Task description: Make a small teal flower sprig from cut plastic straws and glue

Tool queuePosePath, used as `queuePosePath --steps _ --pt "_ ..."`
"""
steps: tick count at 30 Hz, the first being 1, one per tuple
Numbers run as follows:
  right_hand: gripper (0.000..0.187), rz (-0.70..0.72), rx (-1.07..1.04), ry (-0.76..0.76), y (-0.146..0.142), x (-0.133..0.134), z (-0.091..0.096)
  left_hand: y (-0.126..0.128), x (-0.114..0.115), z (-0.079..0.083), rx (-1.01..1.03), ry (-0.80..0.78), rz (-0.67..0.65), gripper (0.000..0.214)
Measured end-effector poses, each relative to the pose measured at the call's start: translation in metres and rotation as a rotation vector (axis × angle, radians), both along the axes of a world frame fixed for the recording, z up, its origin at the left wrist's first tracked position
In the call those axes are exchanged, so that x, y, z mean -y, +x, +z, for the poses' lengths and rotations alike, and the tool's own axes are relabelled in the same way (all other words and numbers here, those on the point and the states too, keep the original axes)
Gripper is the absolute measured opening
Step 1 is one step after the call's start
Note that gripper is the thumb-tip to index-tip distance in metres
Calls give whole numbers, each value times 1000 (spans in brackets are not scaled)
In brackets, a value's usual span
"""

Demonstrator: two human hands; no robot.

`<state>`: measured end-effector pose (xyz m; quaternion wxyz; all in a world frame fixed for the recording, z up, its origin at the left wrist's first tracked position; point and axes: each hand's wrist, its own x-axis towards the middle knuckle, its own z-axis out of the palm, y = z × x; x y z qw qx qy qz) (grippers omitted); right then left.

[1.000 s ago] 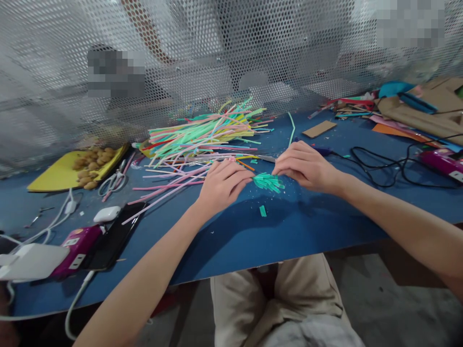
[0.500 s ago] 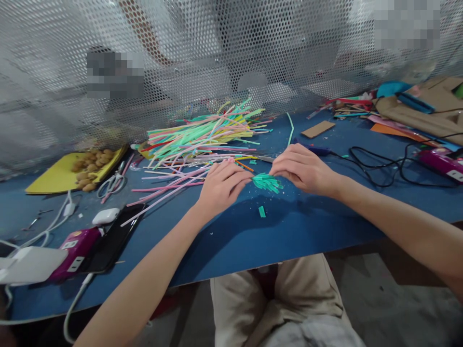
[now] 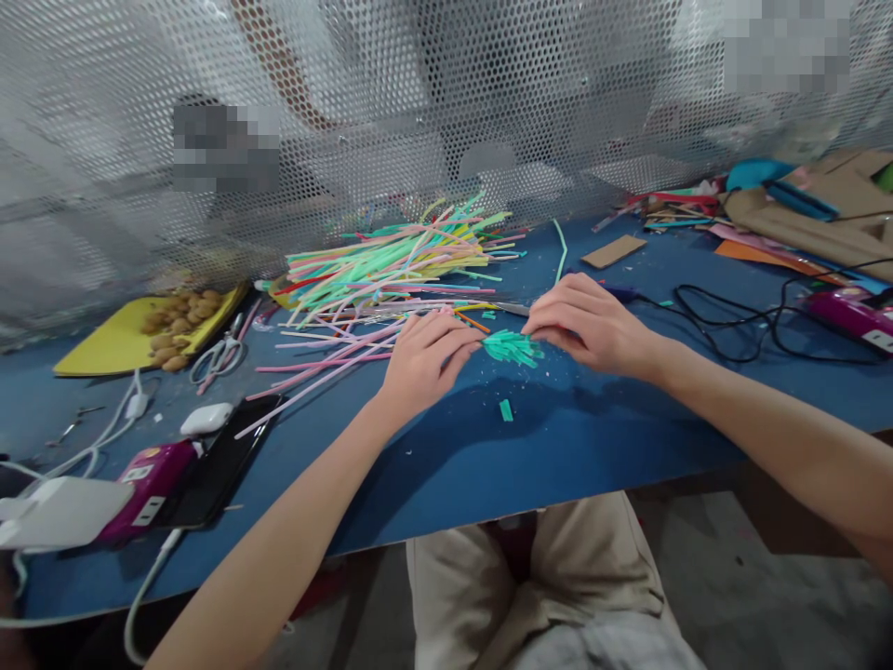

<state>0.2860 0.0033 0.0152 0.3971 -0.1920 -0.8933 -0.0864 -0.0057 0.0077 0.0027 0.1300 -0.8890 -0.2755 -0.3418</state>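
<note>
A tuft of short green strips (image 3: 512, 348), which look like pieces of pipe cleaner, is held just above the blue table between both hands. My left hand (image 3: 427, 358) pinches its left end with thumb and fingers. At the tuft's right end my right hand (image 3: 584, 321) has its fingers closed; the fingertips touch the strips. A small cut green piece (image 3: 506, 410) lies on the table below the tuft. Behind my hands rests a large loose pile of pastel pipe cleaners (image 3: 397, 256), with pink and lilac ones reaching toward my left wrist.
A metal blade-like tool (image 3: 513, 308) lies behind my hands. Scissors (image 3: 218, 359), a phone (image 3: 219, 465) and a purple power strip (image 3: 150, 489) are on the left. A cardboard piece (image 3: 614, 251) and black cable (image 3: 739, 326) lie on the right. Perforated mesh (image 3: 391, 121) stands behind.
My hands and the green tuft stay in nearly the same place. The tuft has shifted very slightly left and its strips look a little more fanned.
</note>
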Motion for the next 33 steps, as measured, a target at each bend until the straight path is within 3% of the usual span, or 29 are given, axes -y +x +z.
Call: queuePosePath --steps 8,23,33 --pt "9 -11 -37 -11 1 2 3 -1 -1 -1 45 -43 49 20" --pt "24 -21 -171 -36 0 1 -3 0 -2 0 116 -50 34 23" --pt "13 -77 -180 -48 -3 0 -3 0 -2 -1 116 -55 38 23"
